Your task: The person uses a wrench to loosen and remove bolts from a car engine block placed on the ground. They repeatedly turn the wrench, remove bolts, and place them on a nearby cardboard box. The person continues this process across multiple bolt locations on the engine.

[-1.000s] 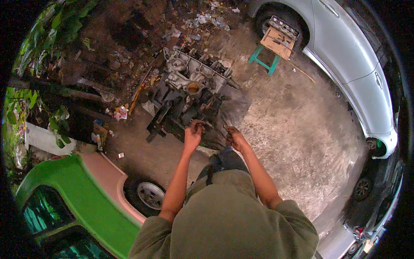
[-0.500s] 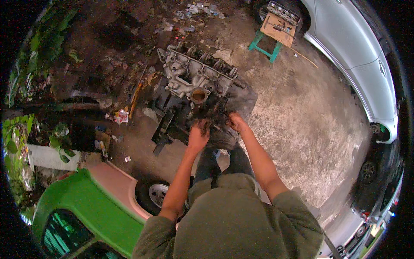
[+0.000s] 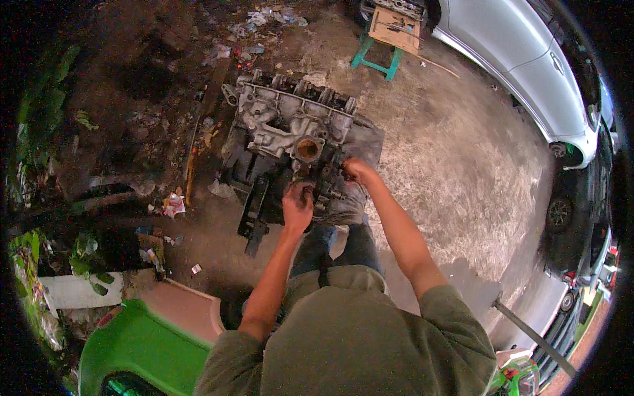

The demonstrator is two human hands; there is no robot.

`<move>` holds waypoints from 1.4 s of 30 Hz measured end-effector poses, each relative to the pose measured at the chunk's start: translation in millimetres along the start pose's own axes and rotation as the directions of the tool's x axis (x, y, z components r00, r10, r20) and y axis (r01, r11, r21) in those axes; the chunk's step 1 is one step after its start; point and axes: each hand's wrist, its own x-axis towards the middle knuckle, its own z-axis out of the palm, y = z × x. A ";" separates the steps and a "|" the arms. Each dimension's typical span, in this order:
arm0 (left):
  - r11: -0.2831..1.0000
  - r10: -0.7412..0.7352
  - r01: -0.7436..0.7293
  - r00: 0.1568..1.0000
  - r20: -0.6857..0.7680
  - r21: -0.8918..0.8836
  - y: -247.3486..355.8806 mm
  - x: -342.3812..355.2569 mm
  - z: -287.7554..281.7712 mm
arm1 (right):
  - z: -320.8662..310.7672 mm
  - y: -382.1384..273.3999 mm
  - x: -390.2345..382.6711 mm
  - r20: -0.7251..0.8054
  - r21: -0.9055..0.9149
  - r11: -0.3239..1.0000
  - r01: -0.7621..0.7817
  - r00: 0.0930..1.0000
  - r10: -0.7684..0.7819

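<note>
My forearms converge forward; my left hand and right hand curl at the engine, near the left edge of the concrete floor. I cannot tell whether either holds anything.

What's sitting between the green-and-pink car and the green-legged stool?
In the head view, a grimy engine stands between them, with the person's left hand and right hand at its near side.

A silver car stands near a green stool topped with a wooden board.
</note>
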 end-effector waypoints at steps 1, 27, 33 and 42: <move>1.000 -0.015 0.015 1.000 0.018 -0.003 -3.9 -1.2 -2.0 | 6.5 -6.3 -4.9 -0.012 -0.035 0.999 0.002 1.000 -0.002; 0.945 -0.211 0.218 0.976 0.055 -0.245 -33.7 -0.5 -0.3 | -18.8 -17.7 15.2 0.059 -0.596 0.802 0.037 0.998 -0.003; 0.990 -0.088 0.089 0.996 -0.015 0.114 -36.8 -6.0 18.7 | -1.6 -4.1 26.4 -0.128 -0.554 0.830 -0.064 0.992 -0.009; 0.991 -0.045 0.054 0.996 -0.081 0.121 -46.4 5.2 37.6 | 31.4 -9.8 -6.9 0.000 -0.975 0.162 0.152 0.731 -0.683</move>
